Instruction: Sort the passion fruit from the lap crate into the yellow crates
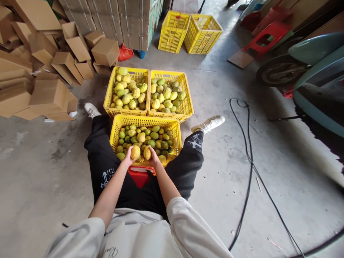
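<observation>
Grey concrete floor (pixel 48 172) fills most of the frame, stained and bare at lower left and lower right. At upper left, flat and folded cardboard boxes (pixel 45 61) lie heaped, their edge reaching almost to the 2 upper crates. Left of centre, the left hand (pixel 128 156) is closed in a grip around 1 yellow fruit (pixel 135 152), held just above the near rim of the near crate (pixel 115 130), a yellow plastic crate full of green and yellow fruit between the person's spread legs. Just beside it, the right hand (pixel 153 157) is closed in a grip around a second yellow fruit (pixel 147 153); the 2 fruits are almost touching. A red stool (pixel 139 175) shows under the hands, against the crate's near wall. Above, 2 more full crates (pixel 149 75) stand side by side, touching each other and the near crate. Farther up, 2 empty yellow crates (pixel 201 34) sit well apart from them, with open floor between. Right of centre, a black cable (pixel 248 150) runs down the floor. At upper right stand a red stool frame (pixel 264 37) and a scooter (pixel 317 68), leaving a wide bare strip beside the right leg.
</observation>
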Motion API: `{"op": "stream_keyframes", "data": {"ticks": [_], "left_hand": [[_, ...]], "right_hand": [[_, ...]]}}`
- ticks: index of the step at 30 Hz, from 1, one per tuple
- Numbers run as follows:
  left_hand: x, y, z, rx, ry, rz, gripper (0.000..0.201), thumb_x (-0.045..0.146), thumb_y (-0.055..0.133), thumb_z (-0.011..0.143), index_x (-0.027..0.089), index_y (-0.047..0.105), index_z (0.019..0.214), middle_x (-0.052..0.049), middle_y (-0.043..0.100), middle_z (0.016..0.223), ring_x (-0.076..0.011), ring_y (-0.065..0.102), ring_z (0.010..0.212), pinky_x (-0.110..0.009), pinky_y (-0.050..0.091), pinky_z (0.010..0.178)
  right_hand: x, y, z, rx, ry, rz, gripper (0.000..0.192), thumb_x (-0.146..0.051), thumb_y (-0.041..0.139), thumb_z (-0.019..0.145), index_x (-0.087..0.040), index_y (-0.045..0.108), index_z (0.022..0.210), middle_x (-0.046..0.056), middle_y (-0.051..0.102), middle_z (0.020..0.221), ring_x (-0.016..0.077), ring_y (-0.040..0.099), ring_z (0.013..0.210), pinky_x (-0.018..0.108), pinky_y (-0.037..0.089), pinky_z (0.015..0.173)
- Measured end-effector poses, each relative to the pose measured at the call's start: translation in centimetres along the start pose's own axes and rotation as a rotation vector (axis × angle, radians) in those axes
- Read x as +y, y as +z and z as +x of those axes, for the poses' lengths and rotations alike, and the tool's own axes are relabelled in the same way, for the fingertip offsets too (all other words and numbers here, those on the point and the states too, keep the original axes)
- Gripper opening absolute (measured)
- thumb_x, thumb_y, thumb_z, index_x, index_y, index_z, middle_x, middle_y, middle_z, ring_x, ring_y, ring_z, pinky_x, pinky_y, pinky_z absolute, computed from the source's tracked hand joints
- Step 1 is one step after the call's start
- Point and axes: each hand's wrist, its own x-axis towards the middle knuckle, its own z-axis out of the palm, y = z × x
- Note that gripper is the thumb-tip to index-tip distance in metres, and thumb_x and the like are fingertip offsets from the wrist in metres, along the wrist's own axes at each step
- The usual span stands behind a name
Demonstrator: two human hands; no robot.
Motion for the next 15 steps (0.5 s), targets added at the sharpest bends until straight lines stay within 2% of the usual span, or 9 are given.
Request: {"op": "stream_keyframes", "data": {"ticks": [4,8,11,15], "left_hand": [[0.05,-0.13,-0.22,-0.069,-0.035,0.011,0.039,0.051,0.055,0.095,0.014,0.065,0.102,-0.006,0.067,0.071,-0.0187,0.068,0.061,-0.029,0.060,0.060],[-0.06,-0.20,-0.47,-0.116,-0.018,0.107,0.034,0.046,0.064,0.092,0.014,0.065,0.102,-0.005,0.068,0.070,-0.0161,0.066,0.056,-0.028,0.061,0.058],[-0.12,-0.26,-0.57,-0.149,0.003,0.129,0.028,0.039,0.065,0.093,0.012,0.066,0.100,-0.006,0.069,0.072,-0.0159,0.067,0.057,-0.027,0.061,0.058],[-0.18,-0.46,-0.51,-0.172,0.004,0.134,0.027,0.035,0.056,0.097,0.010,0.066,0.097,-0.010,0.071,0.076,-0.0164,0.068,0.059,-0.026,0.060,0.058]], "right_hand": [[0.19,-0.05,0.39,-0.041,0.027,-0.077,0.017,-0.032,0.061,0.094,-0.017,0.067,0.099,0.004,0.073,0.080,0.0192,0.071,0.079,0.027,0.058,0.071],[0.29,-0.17,0.53,-0.058,0.029,-0.101,0.022,-0.036,0.055,0.095,-0.017,0.067,0.099,0.006,0.073,0.083,0.0220,0.072,0.089,0.032,0.059,0.079],[0.44,-0.31,0.61,-0.057,-0.015,-0.105,0.019,-0.035,0.060,0.092,-0.017,0.067,0.097,0.005,0.073,0.082,0.0210,0.072,0.085,0.031,0.059,0.076],[0.62,-0.39,0.65,-0.028,-0.105,-0.093,0.013,-0.029,0.070,0.086,-0.021,0.064,0.094,0.000,0.070,0.077,0.0168,0.069,0.070,0.027,0.057,0.064]]}}
